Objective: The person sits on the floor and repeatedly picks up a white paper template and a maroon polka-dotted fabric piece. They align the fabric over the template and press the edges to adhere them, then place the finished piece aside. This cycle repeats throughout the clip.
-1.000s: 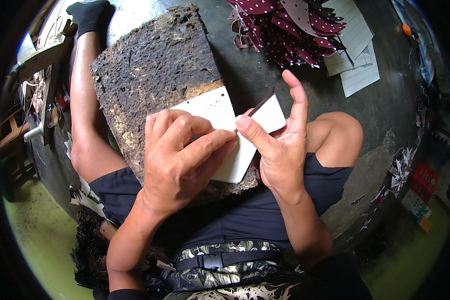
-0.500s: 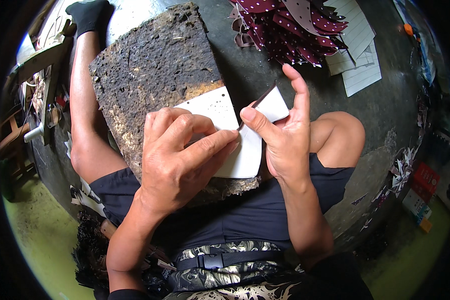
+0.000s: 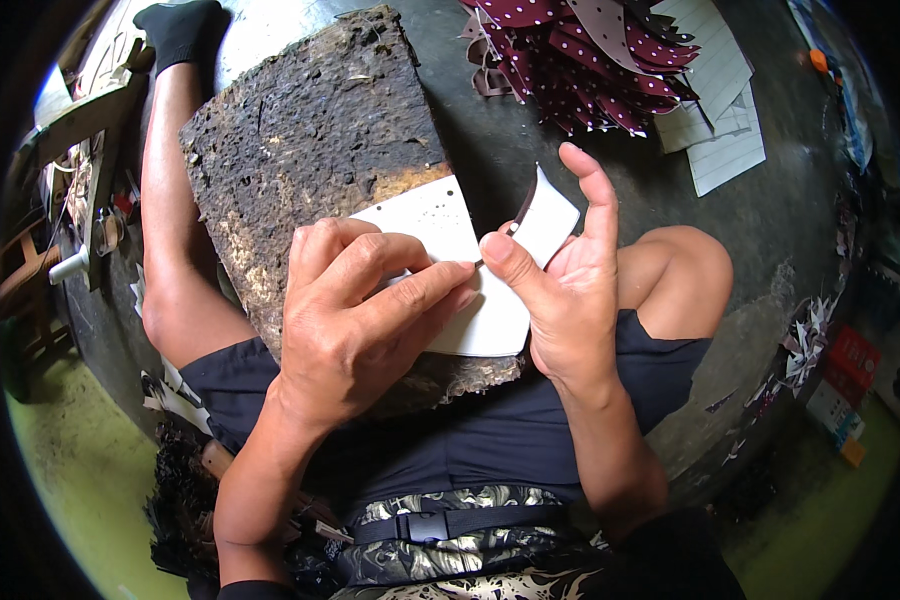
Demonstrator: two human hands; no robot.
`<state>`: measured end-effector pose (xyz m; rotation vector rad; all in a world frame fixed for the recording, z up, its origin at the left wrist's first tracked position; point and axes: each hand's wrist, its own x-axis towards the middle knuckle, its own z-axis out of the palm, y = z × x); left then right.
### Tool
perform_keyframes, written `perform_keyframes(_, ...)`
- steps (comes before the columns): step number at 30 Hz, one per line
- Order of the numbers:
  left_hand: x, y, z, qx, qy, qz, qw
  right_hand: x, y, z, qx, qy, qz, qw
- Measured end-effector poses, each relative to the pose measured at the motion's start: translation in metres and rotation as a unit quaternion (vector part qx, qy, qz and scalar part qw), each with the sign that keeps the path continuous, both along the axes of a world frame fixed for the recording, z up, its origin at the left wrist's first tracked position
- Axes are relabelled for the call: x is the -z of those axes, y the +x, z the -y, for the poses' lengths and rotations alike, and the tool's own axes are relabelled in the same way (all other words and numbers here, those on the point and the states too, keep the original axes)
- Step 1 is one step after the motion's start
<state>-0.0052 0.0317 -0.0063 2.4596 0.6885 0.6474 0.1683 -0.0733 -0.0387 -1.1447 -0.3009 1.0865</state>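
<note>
A white sheet (image 3: 425, 215) with small dark dots and holes lies on a rough, dark-stained block (image 3: 300, 120) across my lap. My left hand (image 3: 345, 300) rests over it, thumb and index finger pinched at the dark fold line beside the sheet's right side. A white flap (image 3: 550, 222) with a dark brown edge rises at the right. My right hand (image 3: 575, 290) grips this flap under the thumb, with the index finger stretched upward. Whether flap and sheet are one piece is hidden by my fingers.
A bundle of maroon, white-dotted cut pieces (image 3: 590, 60) lies on the floor beyond the block. Beside it are lined paper sheets (image 3: 727, 150). Light scraps (image 3: 805, 335) and a red box (image 3: 850, 360) are at the right. A wooden frame (image 3: 80, 130) stands at the left.
The white flap has turned more upright, and its dark edge has swung up in my right hand. My right index finger has dipped slightly. The left hand has hardly moved.
</note>
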Motion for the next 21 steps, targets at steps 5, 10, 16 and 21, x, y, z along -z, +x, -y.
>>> perform_keyframes(5,0.000,-0.001,0.000,0.000,0.000,-0.006,1.000,0.009,0.005,0.001,0.002,-0.010,-0.013,1.000)
perform_keyframes(10,0.000,-0.001,-0.001,0.001,-0.006,-0.006,1.000,0.016,0.006,0.002,0.021,-0.018,-0.050,0.998)
perform_keyframes(16,0.001,0.000,-0.001,-0.003,-0.008,0.003,1.000,0.003,0.010,0.001,0.021,-0.034,-0.108,0.993)
perform_keyframes(21,0.001,0.000,-0.001,-0.004,-0.006,-0.001,1.000,0.000,0.003,0.000,0.014,-0.025,-0.057,0.998)
